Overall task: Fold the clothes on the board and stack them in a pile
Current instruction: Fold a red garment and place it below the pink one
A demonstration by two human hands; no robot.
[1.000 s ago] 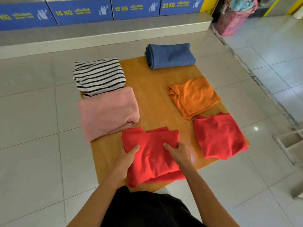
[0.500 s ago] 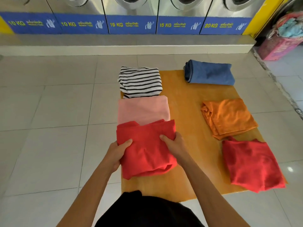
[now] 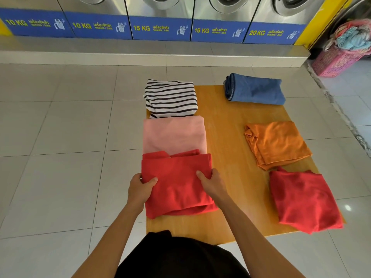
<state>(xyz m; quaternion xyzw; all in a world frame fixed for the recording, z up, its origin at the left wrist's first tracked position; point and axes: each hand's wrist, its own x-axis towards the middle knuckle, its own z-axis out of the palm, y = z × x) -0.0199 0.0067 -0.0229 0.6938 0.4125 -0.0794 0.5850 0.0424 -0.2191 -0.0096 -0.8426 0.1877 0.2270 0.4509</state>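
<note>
A wooden board (image 3: 226, 141) lies on the tiled floor. Near its front left, both hands grip a folded red garment (image 3: 176, 187): my left hand (image 3: 140, 189) holds its left edge, my right hand (image 3: 212, 183) its right edge. Its far edge overlaps a folded pink garment (image 3: 174, 133). Behind that lies a folded striped garment (image 3: 170, 98). Along the board's right side lie folded blue jeans (image 3: 255, 89), an orange garment (image 3: 277, 143) and a second red garment (image 3: 303, 199).
Washing machines with blue labels (image 3: 160, 29) line the back on a raised step (image 3: 152, 55). A pink laundry basket (image 3: 339, 61) full of clothes stands at the far right. Tiled floor (image 3: 60, 157) surrounds the board.
Both hands have carried the red garment from the board's front middle to the front left, up against the pink one. The view has swung left and tilted up.
</note>
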